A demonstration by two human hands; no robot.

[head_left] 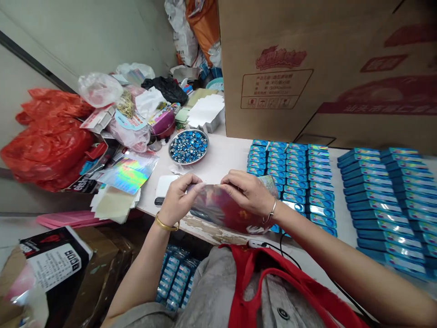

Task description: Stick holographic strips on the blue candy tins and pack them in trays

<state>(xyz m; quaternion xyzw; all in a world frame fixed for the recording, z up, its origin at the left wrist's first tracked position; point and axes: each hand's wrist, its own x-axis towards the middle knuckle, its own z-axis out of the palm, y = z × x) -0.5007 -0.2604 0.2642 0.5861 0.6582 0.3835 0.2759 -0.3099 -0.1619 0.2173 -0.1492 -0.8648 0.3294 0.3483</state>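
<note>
My left hand [181, 197] pinches one end of the top edge of a shiny printed plastic bag [221, 207]. Close beside it, my right hand [248, 192] grips the same edge between thumb and fingers. The bag hangs over the table's front edge, red and silvery, and its contents cannot be made out. A metal bowl [189, 146] of small blue and silver round pieces stands beyond my left hand. Rows of small blue boxes [290, 173] stand just past my right hand and forearm. A white flat device [164, 187] lies left of my left hand.
A large cardboard carton [327, 118] stands along the back right. More blue boxes [378, 205] fill the right side. Red plastic bags [51, 136], papers and wrappers are heaped at left. Below the table are packed blue goods [175, 278]. A black cable [283, 255] runs near my right forearm.
</note>
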